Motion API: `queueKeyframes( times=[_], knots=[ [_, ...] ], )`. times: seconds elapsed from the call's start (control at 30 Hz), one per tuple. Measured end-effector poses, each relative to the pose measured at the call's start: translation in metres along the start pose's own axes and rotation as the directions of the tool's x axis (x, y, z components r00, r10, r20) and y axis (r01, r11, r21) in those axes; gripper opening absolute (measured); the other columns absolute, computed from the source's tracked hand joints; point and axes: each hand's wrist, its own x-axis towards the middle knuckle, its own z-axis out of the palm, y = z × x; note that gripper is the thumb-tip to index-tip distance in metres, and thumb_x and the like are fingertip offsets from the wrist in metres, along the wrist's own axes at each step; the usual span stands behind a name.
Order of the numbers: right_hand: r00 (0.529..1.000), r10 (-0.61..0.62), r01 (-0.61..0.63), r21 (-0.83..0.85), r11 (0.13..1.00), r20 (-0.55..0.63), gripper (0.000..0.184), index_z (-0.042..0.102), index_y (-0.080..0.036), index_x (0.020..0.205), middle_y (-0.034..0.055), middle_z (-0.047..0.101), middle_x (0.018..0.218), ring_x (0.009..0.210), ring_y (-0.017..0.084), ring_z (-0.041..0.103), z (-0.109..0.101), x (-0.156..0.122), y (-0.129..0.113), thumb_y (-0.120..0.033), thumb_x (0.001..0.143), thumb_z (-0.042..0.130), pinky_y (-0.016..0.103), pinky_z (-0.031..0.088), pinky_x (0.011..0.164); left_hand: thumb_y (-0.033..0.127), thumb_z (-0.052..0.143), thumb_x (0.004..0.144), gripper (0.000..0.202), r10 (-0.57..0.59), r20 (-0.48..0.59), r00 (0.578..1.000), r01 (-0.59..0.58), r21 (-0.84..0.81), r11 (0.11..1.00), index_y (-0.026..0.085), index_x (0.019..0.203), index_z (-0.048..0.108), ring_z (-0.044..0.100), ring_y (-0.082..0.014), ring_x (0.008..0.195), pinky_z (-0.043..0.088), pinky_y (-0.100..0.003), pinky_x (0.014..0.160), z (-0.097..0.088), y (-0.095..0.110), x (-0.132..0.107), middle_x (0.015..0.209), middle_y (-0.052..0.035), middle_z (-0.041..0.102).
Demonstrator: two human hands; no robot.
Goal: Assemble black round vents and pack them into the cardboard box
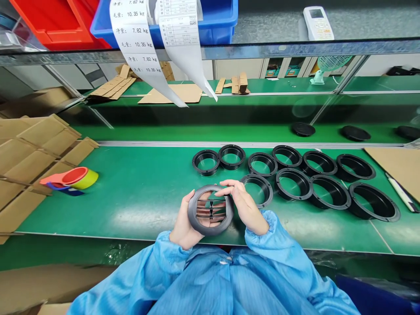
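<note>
A round grey vent grille with horizontal slats (pixel 210 210) is held upright over the near edge of the green table (pixel 138 192). My left hand (pixel 184 225) cups it from behind and below, fingers curled round its left rim. My right hand (pixel 244 204) grips its upper right rim with thumb and fingertips. Both arms wear light blue sleeves. Just right of the grille lies a black plastic ring (pixel 259 189), the nearest of several black rings (pixel 315 179) laid out in two rows on the table.
Flattened cardboard (pixel 36 153) piles up at the left, with a red and yellow tape dispenser (pixel 70 179) beside it. A brown sheet (pixel 398 168) lies at the right. Black round caps (pixel 303 129) sit on the conveyor behind. Red and blue bins (pixel 216 19) and paper labels (pixel 144 48) hang overhead.
</note>
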Motion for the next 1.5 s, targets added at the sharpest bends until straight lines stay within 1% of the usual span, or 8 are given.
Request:
queueKeyframes(
  times=[0.3,0.53,0.7,0.77,0.93,1.1,1.37,1.5],
  knots=[
    [1.0,-0.018,0.018,-0.052,0.998,0.011,0.057,0.07,-0.028,0.12,0.0062,0.052,0.133,0.127,0.023,0.044,-0.001,-0.012,0.004,-0.056,0.108,0.022,0.041,0.032,0.114,0.049,0.044,0.101,0.045,-0.018,-0.091,0.996,0.015,-0.035,0.999,0.014,0.118,0.066,0.068,-0.0335,0.102,0.053,-0.053,0.094,0.003,-0.004,0.002,0.11,-0.0178,0.07],
    [0.88,-0.377,0.474,-0.476,0.741,0.288,0.068,0.043,-0.013,0.149,0.015,0.039,0.15,0.142,0.031,0.026,0.011,-0.039,0.007,-0.062,0.103,0.041,0.052,0.015,0.125,0.039,0.042,0.104,0.037,0.064,-0.295,0.953,-0.051,0.052,0.997,0.016,0.104,0.071,0.07,-0.0217,0.088,0.059,-0.033,0.079,0.006,-0.003,0.0,0.097,-0.0078,0.074],
    [0.934,-0.218,0.345,-0.559,0.754,0.282,0.115,0.022,-0.017,0.158,0.0203,0.002,0.162,0.148,0.042,0.013,0.004,-0.044,0.001,-0.077,0.075,0.074,0.062,0.025,0.119,0.047,0.051,0.099,0.039,-0.035,-0.268,0.963,0.076,0.144,0.987,0.017,0.117,0.068,0.067,-0.0264,0.104,0.057,-0.035,0.09,0.012,-0.019,0.0,0.109,-0.0085,0.072],
    [0.936,-0.18,0.331,-0.578,0.746,0.303,0.129,0.016,-0.02,0.16,0.0201,0.003,0.162,0.146,0.044,0.017,-0.003,-0.044,-0.004,-0.075,0.065,0.083,0.062,0.03,0.116,0.05,0.053,0.098,0.044,-0.079,-0.229,0.97,0.115,0.15,0.982,0.017,0.124,0.065,0.064,-0.0277,0.112,0.055,-0.036,0.094,0.017,-0.028,0.002,0.114,-0.0094,0.071],
    [0.977,-0.186,0.206,-0.722,0.66,0.108,0.11,0.026,-0.018,0.157,0.0186,0.024,0.155,0.139,0.04,0.029,-0.044,-0.029,-0.001,-0.059,0.07,0.081,0.059,0.033,0.115,0.067,0.045,0.097,0.064,-0.131,0.052,0.99,0.113,0.261,0.959,0.023,0.144,0.046,0.054,-0.0289,0.127,0.051,-0.042,0.1,0.021,-0.038,0.015,0.133,-0.0108,0.061],
    [0.991,-0.135,0.037,-0.917,0.398,-0.019,0.099,0.041,-0.008,0.15,0.0253,0.032,0.146,0.129,0.045,0.034,-0.078,-0.011,0.017,-0.055,0.072,0.08,0.064,0.033,0.111,0.055,0.05,0.099,0.059,-0.073,-0.025,0.997,0.077,0.456,0.887,0.011,0.138,0.048,0.056,-0.0295,0.118,0.048,-0.042,0.099,0.006,-0.034,0.026,0.133,-0.0185,0.057],
    [0.992,0.031,0.102,-0.905,0.412,0.126,0.104,0.035,-0.007,0.153,0.0281,0.028,0.151,0.137,0.046,0.03,-0.022,-0.023,0.027,-0.067,0.078,0.073,0.063,0.03,0.113,0.035,0.063,0.091,0.04,0.054,-0.112,0.992,0.008,0.49,0.872,0.012,0.123,0.057,0.059,-0.0254,0.11,0.049,-0.033,0.092,-0.026,-0.015,0.012,0.122,-0.0158,0.062],
    [0.969,0.02,0.221,-0.902,0.371,0.246,0.101,0.028,-0.001,0.154,0.0283,0.016,0.158,0.148,0.042,0.015,-0.011,-0.015,0.004,-0.072,0.089,0.057,0.064,0.02,0.118,0.034,0.07,0.085,0.041,0.134,-0.176,0.975,-0.03,0.496,0.868,0.014,0.12,0.06,0.059,-0.0243,0.11,0.049,-0.031,0.091,-0.042,0.0,-0.001,0.12,-0.0132,0.064]
  ],
)
